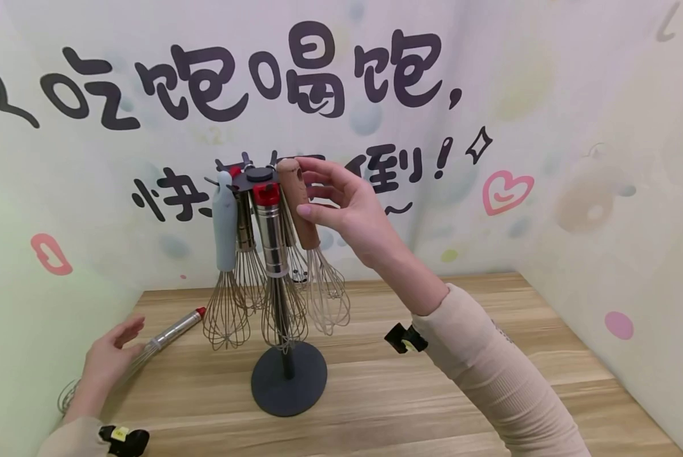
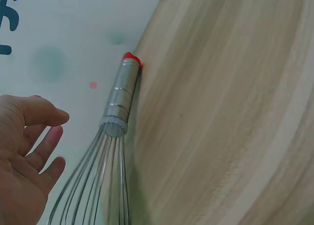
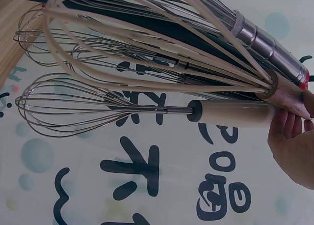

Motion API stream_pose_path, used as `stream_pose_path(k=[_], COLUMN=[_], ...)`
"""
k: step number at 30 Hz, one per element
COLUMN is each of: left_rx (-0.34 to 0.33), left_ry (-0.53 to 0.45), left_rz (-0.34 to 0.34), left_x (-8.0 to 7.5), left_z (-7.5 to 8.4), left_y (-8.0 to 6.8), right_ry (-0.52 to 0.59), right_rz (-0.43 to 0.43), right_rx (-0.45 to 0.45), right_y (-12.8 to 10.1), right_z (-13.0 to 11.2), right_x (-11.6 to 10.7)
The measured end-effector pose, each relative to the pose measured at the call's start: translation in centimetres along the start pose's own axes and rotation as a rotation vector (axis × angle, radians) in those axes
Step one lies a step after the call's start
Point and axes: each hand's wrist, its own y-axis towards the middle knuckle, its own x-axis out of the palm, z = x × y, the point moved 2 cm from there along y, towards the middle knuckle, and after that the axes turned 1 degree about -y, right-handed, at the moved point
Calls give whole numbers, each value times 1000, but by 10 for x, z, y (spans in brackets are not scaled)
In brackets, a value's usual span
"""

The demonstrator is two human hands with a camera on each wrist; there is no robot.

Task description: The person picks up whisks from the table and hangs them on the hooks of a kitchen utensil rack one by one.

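My right hand [image 1: 353, 206] pinches the wooden handle of a whisk [image 1: 299, 212] between thumb and fingers. That whisk hangs upright, wires downward, at the right side of a black whisk stand [image 1: 289, 397]. Close up in the right wrist view, the fingers of the right hand [image 3: 294, 149] touch the wooden handle [image 3: 287, 97] near its upper end. Low on the left, my left hand [image 1: 107, 358] has loosely bent fingers and holds nothing. Beside it lies a metal-handled whisk [image 1: 176, 330] with a red end; the left wrist view shows a gap between hand [image 2: 22, 156] and whisk [image 2: 120, 95].
Other whisks hang around the stand: a light blue-handled one [image 1: 225, 222], a steel one with a red top [image 1: 273, 238], and a pale-handled one [image 3: 238, 112] behind. The wooden table [image 1: 433, 387] meets printed walls at the back and sides.
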Motion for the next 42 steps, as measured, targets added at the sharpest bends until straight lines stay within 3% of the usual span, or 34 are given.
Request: stream_pose_path(k=[6, 16, 25, 31, 39, 42], left_rx=[-72, -74, 43, 114, 140, 139], left_ry=[-36, 7, 127, 212, 275, 298], left_rz=[-32, -80, -18, -16, -48, -29], left_x=[3, 6, 12, 12, 11, 12], left_z=[-3, -3, -5, -7, -16, -21], left_y=[1, 4, 5, 7, 9, 10], right_ry=[1, -7, -3, 4, 4, 7], right_rz=[-3, -5, 0, 6, 7, 10], right_rx=[-7, -14, -15, -11, -10, -14], right_y=[0, 2, 1, 1, 1, 1], right_z=[-1, 0, 1, 2, 3, 2], right_x=[1, 1, 0, 0, 0, 0])
